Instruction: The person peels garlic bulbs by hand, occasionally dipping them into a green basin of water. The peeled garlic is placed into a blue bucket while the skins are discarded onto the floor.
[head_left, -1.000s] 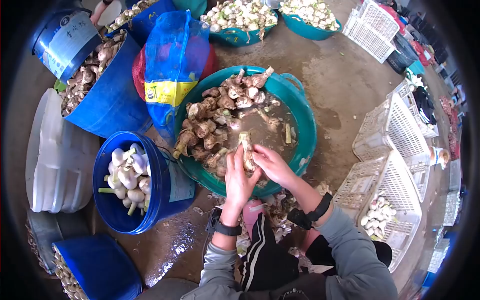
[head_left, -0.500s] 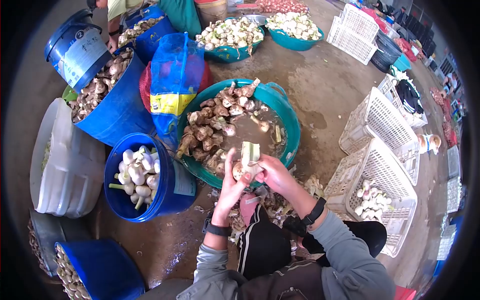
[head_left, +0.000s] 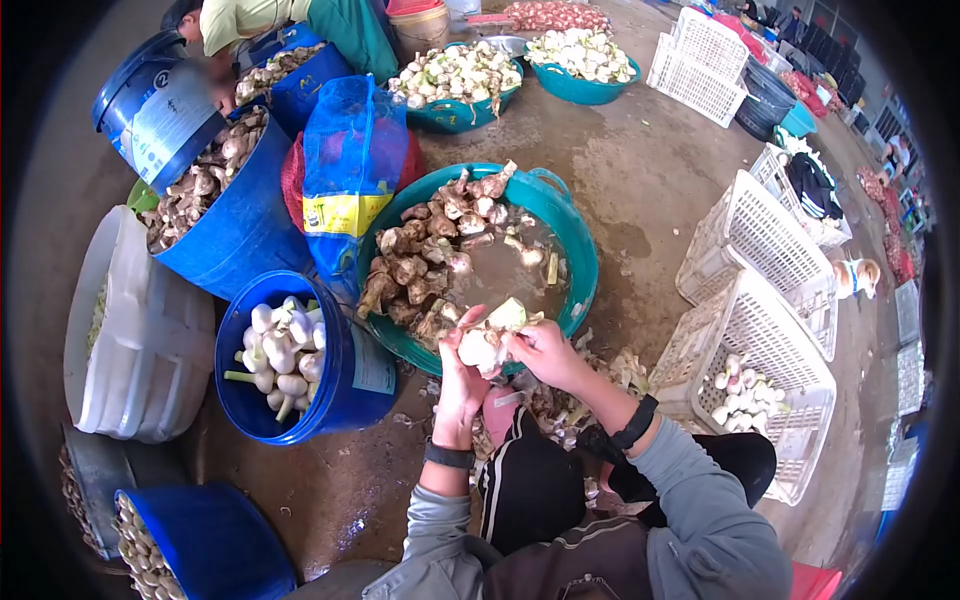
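My left hand is closed around a whitish garlic bulb, whose cut pale-green stem points up and away from me. The fingers of my right hand pinch the bulb's right side, at its outer skin. Both hands are over the near rim of a teal basin. Inside it, brown unpeeled garlic bulbs are heaped on the left, beside murky water with a few loose pieces. Garlic skins litter the floor below my hands.
A blue bucket of clean white garlic stands left. White crates are on the right, the nearest with some bulbs. Behind are a blue mesh bag, a tilted blue barrel of garlic and teal tubs. Another person bends at back left.
The garlic bulb has been turned in my hands, its stem tilting away and more white surface showing. My right hand has shifted slightly right. The other person leans further into view.
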